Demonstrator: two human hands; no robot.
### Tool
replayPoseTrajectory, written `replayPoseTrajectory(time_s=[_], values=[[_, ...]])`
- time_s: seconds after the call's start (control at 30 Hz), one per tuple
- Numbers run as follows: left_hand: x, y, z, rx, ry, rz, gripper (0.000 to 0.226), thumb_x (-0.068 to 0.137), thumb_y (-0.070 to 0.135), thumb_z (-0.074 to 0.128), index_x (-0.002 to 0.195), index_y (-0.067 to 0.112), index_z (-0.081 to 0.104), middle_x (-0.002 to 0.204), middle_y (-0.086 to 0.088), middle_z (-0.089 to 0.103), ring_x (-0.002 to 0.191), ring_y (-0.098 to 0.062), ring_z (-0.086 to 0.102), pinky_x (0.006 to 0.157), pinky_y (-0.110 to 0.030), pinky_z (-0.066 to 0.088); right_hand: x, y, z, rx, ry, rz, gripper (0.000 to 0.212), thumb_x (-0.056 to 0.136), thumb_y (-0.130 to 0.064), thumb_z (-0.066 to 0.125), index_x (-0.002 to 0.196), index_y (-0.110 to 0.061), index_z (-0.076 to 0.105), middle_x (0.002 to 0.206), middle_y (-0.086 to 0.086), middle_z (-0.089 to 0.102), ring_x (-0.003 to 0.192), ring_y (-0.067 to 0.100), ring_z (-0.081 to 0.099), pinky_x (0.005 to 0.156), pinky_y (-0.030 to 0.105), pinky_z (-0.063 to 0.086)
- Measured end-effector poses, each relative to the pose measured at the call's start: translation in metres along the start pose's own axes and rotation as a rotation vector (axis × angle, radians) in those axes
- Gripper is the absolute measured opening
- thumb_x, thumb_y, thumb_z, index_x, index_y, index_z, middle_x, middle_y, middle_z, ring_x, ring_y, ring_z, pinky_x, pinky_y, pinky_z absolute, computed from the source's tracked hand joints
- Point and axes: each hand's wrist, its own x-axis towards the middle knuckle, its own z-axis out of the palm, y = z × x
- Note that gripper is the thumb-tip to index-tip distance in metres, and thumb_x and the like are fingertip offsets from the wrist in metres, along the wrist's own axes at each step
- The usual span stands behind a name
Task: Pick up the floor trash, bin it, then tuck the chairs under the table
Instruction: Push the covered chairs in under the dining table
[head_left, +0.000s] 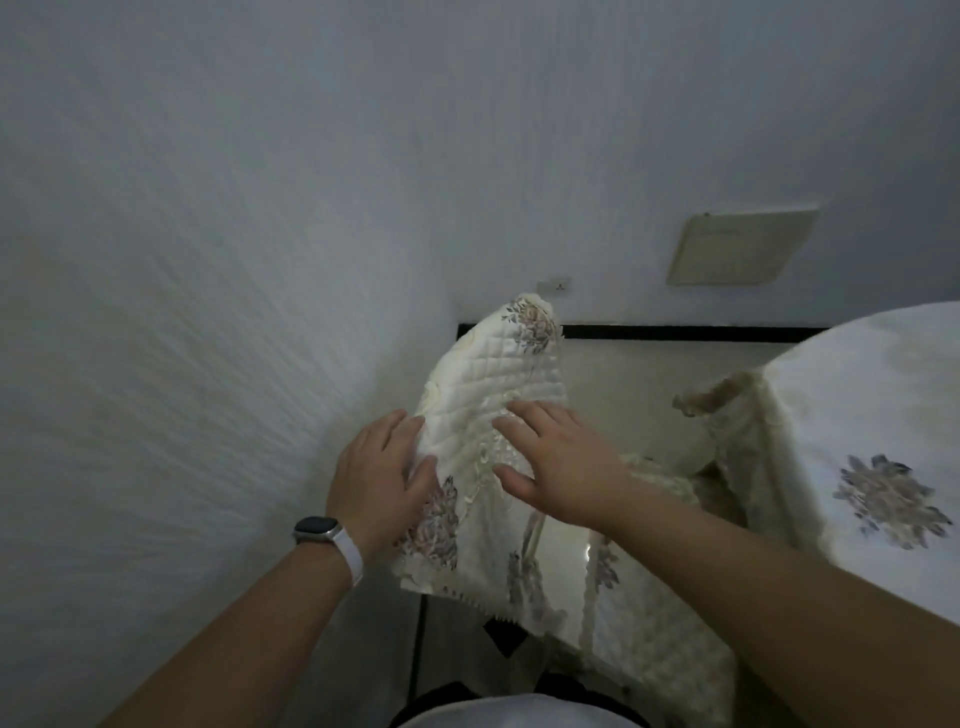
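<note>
The chair (493, 374), draped in a quilted floral cover, stood close to the wall (208, 260), just left of the cloth-covered tabletop (857, 389). The left hand (382, 467) lay flat against the chair back's left side, fingers straight. The right hand (550, 457) rested on the chair back, fingers spread. A watch (318, 530) sat on the left wrist.

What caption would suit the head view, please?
The left hand and right hand rest open on the chair's quilted floral cover, beside the cloth-draped table.
</note>
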Motion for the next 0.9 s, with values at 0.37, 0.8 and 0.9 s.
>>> replayPoseTrajectory(time_s=[0.37,0.8,0.9], values=[[-0.006,0.025,0.027,-0.35,0.059,-0.288,0.058,0.091,0.045,0.057,0.142,0.02,0.044,0.132,0.003,0.053,0.108,-0.005,0.052,0.081,-0.022,0.043,0.114,0.016,0.02,-0.026,-0.115,-0.465,0.061,0.088,-0.056,0.051,0.136,-0.018,0.051,0.14,0.008,0.05,0.132,0.028,0.042,0.111,0.047,0.029],[0.006,0.029,0.04,-0.493,0.11,-0.433,0.054,0.086,0.028,0.069,0.136,0.025,0.049,0.108,0.009,0.067,0.088,-0.004,0.059,0.066,-0.002,0.037,0.158,0.023,0.021,-0.039,-0.23,-0.562,0.061,0.075,-0.07,0.055,0.114,-0.024,0.062,0.105,-0.002,0.058,0.108,0.022,0.05,0.112,0.05,0.019],[0.011,0.036,0.041,-0.519,0.079,-0.447,0.051,0.086,0.03,0.069,0.133,0.03,0.049,0.103,0.011,0.067,0.085,-0.005,0.06,0.064,-0.012,0.039,0.152,0.032,0.017,-0.041,-0.19,-0.54,0.062,0.074,-0.07,0.055,0.113,-0.023,0.063,0.103,-0.001,0.059,0.106,0.022,0.052,0.11,0.047,0.021]])
